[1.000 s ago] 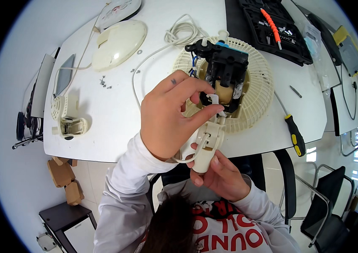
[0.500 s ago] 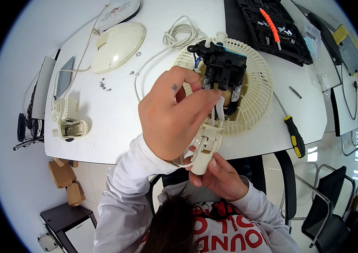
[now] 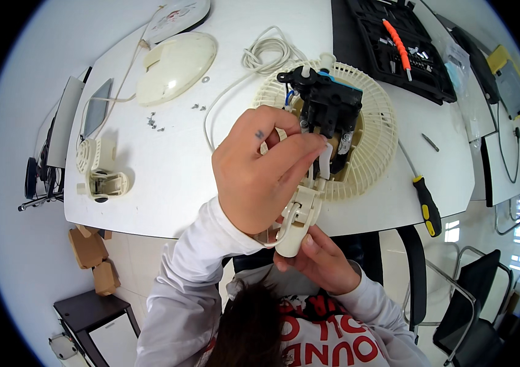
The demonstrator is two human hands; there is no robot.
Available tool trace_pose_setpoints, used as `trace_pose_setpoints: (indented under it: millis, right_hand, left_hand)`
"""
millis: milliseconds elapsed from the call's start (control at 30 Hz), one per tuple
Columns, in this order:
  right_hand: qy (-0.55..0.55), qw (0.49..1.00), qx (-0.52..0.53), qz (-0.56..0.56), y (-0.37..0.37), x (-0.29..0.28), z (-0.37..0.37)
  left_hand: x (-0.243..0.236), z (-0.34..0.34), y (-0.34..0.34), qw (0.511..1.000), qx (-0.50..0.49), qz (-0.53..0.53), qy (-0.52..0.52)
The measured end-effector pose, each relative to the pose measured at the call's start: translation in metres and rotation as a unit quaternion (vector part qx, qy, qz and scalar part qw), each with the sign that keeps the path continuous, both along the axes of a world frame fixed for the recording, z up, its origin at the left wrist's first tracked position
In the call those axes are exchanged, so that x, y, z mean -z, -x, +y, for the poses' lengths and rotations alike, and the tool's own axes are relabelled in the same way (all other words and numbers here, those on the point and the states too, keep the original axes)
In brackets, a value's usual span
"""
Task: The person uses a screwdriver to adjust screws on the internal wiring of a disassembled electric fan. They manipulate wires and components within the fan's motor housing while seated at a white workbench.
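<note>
My right hand (image 3: pixel 322 262) grips the lower end of a cream plastic fan neck (image 3: pixel 293 240), through which a white cord is threaded. Above it, my left hand (image 3: pixel 254 165) is closed in a pinch at the black motor housing (image 3: pixel 332 101). The pinching fingertips meet the upper end of a white sleeve (image 3: pixel 325 162) between the motor and the neck; what exactly they hold is hidden. Beneath the motor lies the round cream fan grille (image 3: pixel 379 128). Blue wires (image 3: pixel 290 96) show at the motor's left side.
Left on the white table are a cream oval cover (image 3: pixel 177 67), loose screws (image 3: pixel 155 122) and a cream bracket (image 3: pixel 106 183). Coiled cord (image 3: pixel 269 54) lies behind. To the right are a screwdriver (image 3: pixel 426 205), a bit (image 3: pixel 429 142) and an open black tool case (image 3: pixel 401 55).
The view has shifted slightly, so the whole scene sits a little lower and to the right. Both hands keep their places on the fan parts.
</note>
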State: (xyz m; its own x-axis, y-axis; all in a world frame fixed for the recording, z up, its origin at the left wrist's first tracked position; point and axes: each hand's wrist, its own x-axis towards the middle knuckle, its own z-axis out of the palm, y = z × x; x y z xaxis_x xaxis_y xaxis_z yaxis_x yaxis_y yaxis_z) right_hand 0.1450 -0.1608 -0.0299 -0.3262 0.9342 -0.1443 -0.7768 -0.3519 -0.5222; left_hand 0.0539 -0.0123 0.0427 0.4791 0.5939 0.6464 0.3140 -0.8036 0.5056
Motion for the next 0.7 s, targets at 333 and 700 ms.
trace_pose_setpoints:
  millis: [333,700]
  right_hand:
    - [-0.200,0.615,0.273,-0.712,-0.036,-0.062,0.005]
    - [-0.231,0.525,0.337,-0.747,-0.023,-0.055,0.062]
  left_hand:
    - [0.008,0.004,0.011,0.994,0.043,-0.098,-0.006]
    - [0.012,0.009,0.034,0.994,0.036,-0.101,-0.036]
